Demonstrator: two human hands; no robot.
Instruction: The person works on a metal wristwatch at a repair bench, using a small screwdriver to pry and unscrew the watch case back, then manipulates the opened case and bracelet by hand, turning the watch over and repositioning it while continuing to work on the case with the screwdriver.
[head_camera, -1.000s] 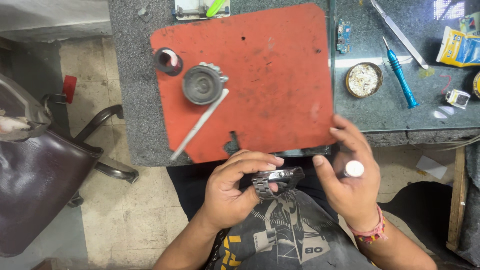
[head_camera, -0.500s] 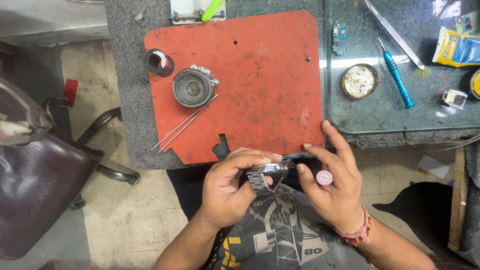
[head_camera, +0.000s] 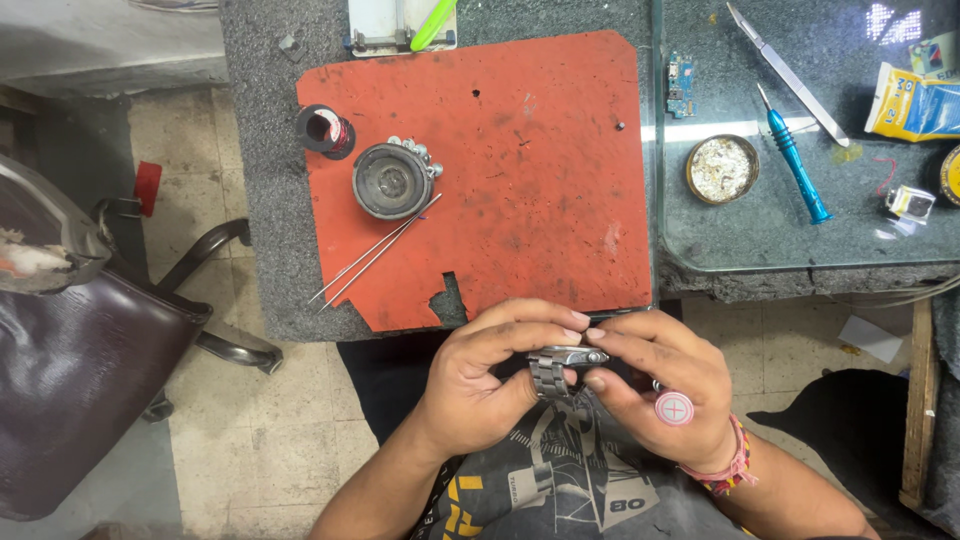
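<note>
Watch: a metal-banded wristwatch (head_camera: 560, 362) is held over the lap, long axis running left-right, band end leftward.
Grip: left hand (head_camera: 480, 385) and right hand (head_camera: 665, 385) are both pinched onto it.
Surface: a red mat (head_camera: 520, 170) is laid on a grey stone bench (head_camera: 265, 180), tweezers (head_camera: 372, 252) resting on it.

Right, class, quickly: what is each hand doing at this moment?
Left hand: closed around the metal watch.
Right hand: fingers pinching the same watch, with a small round white-and-pink tool also tucked in it.
</note>
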